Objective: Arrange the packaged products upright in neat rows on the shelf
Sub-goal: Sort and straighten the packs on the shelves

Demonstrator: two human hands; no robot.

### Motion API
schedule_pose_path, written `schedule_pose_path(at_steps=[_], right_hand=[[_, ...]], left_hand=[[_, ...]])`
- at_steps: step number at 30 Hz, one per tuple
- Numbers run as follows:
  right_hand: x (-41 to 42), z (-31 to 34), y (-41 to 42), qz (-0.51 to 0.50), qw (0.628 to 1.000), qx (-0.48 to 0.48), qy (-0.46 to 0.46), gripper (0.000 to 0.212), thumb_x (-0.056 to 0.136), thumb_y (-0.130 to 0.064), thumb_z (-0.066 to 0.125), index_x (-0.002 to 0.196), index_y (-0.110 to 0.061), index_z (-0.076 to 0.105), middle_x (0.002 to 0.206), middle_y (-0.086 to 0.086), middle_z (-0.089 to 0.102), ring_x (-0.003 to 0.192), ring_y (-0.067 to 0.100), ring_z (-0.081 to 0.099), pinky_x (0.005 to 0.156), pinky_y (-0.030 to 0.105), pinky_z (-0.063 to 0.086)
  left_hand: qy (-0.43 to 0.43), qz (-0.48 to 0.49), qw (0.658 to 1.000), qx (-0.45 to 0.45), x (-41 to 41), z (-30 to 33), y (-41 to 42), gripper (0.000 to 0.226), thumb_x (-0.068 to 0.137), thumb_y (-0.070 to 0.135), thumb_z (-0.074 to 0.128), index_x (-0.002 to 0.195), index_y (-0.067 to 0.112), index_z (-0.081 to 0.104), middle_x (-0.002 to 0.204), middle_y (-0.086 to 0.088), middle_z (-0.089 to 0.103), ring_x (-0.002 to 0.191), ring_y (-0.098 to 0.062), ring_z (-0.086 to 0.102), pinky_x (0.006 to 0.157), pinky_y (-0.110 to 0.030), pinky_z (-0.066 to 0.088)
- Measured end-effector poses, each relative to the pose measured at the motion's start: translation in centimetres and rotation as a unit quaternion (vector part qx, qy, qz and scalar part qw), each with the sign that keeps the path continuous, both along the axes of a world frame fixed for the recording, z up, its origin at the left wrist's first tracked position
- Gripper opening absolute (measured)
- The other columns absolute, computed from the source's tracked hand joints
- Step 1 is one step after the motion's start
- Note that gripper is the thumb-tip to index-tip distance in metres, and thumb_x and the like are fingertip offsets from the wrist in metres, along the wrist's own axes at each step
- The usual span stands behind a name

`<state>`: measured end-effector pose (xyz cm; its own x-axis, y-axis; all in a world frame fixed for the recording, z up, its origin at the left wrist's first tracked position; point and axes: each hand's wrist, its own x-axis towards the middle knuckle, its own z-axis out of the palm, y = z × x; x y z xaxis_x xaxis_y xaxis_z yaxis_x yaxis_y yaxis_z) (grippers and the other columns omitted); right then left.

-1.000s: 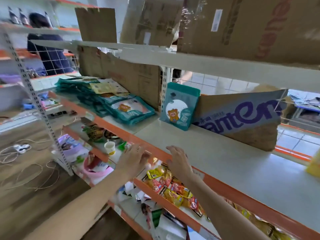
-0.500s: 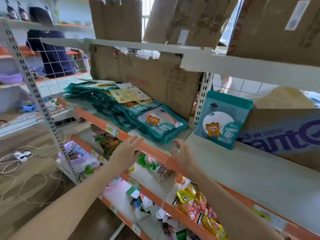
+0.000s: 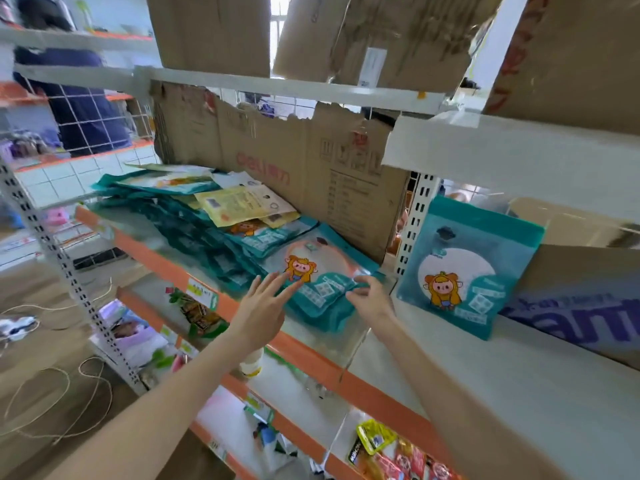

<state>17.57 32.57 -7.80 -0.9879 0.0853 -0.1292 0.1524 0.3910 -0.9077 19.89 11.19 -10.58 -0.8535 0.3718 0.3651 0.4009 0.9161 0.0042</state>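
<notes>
Looking down at the shelf [image 3: 519, 386] here, and it's pretty crowded. A big torn cardboard sheet [image 3: 311, 174] stands along the back behind a messy pile of teal packets [image 3: 214, 237], all lying flat and overlapping, with a yellowish packet [image 3: 242, 204] thrown on top. The top packet [image 3: 322, 271] at the near end of the pile has the little cartoon character facing up.

My left hand [image 3: 263, 306] is spread open, fingers straight, with the fingertips [image 3: 291, 282] on or just over that packet's near corner; can't tell if they actually touch. My right hand [image 3: 370, 299] has its fingers curled at the packet's right edge. Looks like a pinch, but it's blurry, so I can't say for sure it has hold of it.

Right of the slotted upright post [image 3: 415, 223], one teal packet [image 3: 467, 268] stands upright, leaning back against a cardboard box with purple lettering [image 3: 581, 306]. That box takes up the back right of the shelf.

More cardboard boxes [image 3: 374, 36] sit on the shelf above. On the shelves below, there are loose snack packets [image 3: 398, 452] and other mixed stuff, too blurry to name. String [image 3: 69, 393] lies looped on the floor at left.
</notes>
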Motion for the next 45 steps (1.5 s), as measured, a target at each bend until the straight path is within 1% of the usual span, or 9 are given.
schedule_pose_path(at_steps=[4, 13, 18, 25, 29, 33, 36, 42, 45], right_hand=[[-2.6, -0.5, -0.3, -0.036, 0.997, -0.046, -0.056, 0.034, 0.087, -0.007, 0.062, 0.12, -0.008, 0.052, 0.102, 0.008, 0.059, 0.084, 0.017, 0.059, 0.067, 0.023, 0.05], [-4.5, -1.3, -1.2, -0.093, 0.975, -0.164, -0.118, 0.029, 0.091, -0.005, 0.055, 0.119, -0.009, 0.048, 0.102, 0.01, 0.054, 0.07, 0.009, 0.052, 0.047, 0.016, 0.039], [-5.0, -0.6, -2.6, -0.158, 0.944, -0.254, -0.138, 0.029, 0.088, -0.002, 0.057, 0.113, -0.011, 0.048, 0.112, 0.014, 0.056, 0.088, 0.02, 0.058, 0.072, 0.028, 0.053], [-4.3, -1.4, -2.5, -0.167, 0.944, -0.273, -0.085, 0.04, 0.085, 0.003, 0.059, 0.117, -0.016, 0.046, 0.103, 0.008, 0.056, 0.085, 0.023, 0.062, 0.073, 0.037, 0.057], [-3.6, -1.4, -1.5, -0.163, 0.954, -0.25, -0.038, 0.039, 0.085, 0.007, 0.058, 0.118, -0.013, 0.049, 0.114, 0.01, 0.056, 0.092, 0.023, 0.063, 0.067, 0.033, 0.057], [-2.3, -1.1, 0.3, -0.155, 0.952, -0.265, -0.002, 0.038, 0.084, 0.013, 0.054, 0.112, -0.012, 0.048, 0.11, 0.011, 0.059, 0.093, 0.023, 0.064, 0.066, 0.031, 0.057], [-1.3, -1.0, 2.0, -0.156, 0.954, -0.256, 0.024, 0.038, 0.084, 0.014, 0.053, 0.111, -0.014, 0.049, 0.108, 0.014, 0.062, 0.094, 0.024, 0.064, 0.063, 0.028, 0.057], [0.8, -1.3, 5.6, -0.194, 0.949, -0.239, 0.068, 0.043, 0.084, 0.014, 0.053, 0.117, -0.013, 0.052, 0.102, 0.013, 0.065, 0.084, 0.018, 0.065, 0.058, 0.025, 0.056], [1.6, -1.3, 7.4, -0.213, 0.94, -0.25, 0.094, 0.043, 0.083, 0.017, 0.053, 0.112, -0.014, 0.053, 0.104, 0.02, 0.064, 0.082, 0.022, 0.065, 0.057, 0.024, 0.055]], left_hand=[[0.006, -0.011, 1.0, -0.021, -2.8, 0.2, -0.3, 0.068, 0.08, -0.003, 0.06, 0.14, 0.022, 0.041, 0.147, -0.011, 0.036, 0.136, -0.037, 0.03, 0.108, -0.055, 0.011], [0.004, -0.085, 0.993, -0.086, -6.4, -1.1, -1.7, 0.066, 0.075, 0.008, 0.074, 0.133, 0.028, 0.051, 0.134, -0.004, 0.053, 0.125, -0.033, 0.047, 0.099, -0.062, 0.018], [0.022, -0.114, 0.992, -0.056, -6.6, -1.1, -1.8, 0.07, 0.061, 0.005, 0.082, 0.124, 0.028, 0.06, 0.123, 0.0, 0.062, 0.114, -0.024, 0.058, 0.094, -0.054, 0.038], [0.069, -0.181, 0.98, 0.049, -5.3, -2.3, -1.2, 0.047, 0.081, 0.011, 0.06, 0.125, 0.029, 0.057, 0.124, 0.007, 0.061, 0.114, -0.017, 0.058, 0.095, -0.034, 0.046], [0.052, -0.221, 0.973, 0.049, -4.7, -2.8, 0.0, 0.056, 0.072, 0.009, 0.074, 0.124, 0.026, 0.059, 0.125, 0.004, 0.061, 0.113, -0.019, 0.059, 0.091, -0.04, 0.05], [0.026, -0.269, 0.963, 0.011, -4.9, -2.5, 0.8, 0.042, 0.1, 0.038, 0.024, 0.128, 0.028, 0.054, 0.13, 0.004, 0.057, 0.117, -0.018, 0.056, 0.095, -0.039, 0.047], [0.029, -0.306, 0.952, -0.012, -5.5, -2.2, 1.5, 0.049, 0.099, 0.048, 0.022, 0.127, 0.026, 0.056, 0.132, 0.001, 0.056, 0.12, -0.018, 0.054, 0.099, -0.042, 0.045], [0.007, -0.223, 0.965, 0.14, -8.3, -0.8, 2.3, 0.035, 0.092, 0.031, 0.051, 0.126, 0.022, 0.057, 0.142, -0.018, 0.037, 0.117, -0.036, 0.049, 0.09, -0.049, 0.045], [-0.124, -0.201, 0.94, 0.247, -8.9, 0.3, 4.2, 0.05, 0.087, 0.009, 0.06, 0.13, 0.03, 0.047, 0.145, -0.013, 0.03, 0.112, -0.016, 0.051, 0.091, -0.031, 0.047]])
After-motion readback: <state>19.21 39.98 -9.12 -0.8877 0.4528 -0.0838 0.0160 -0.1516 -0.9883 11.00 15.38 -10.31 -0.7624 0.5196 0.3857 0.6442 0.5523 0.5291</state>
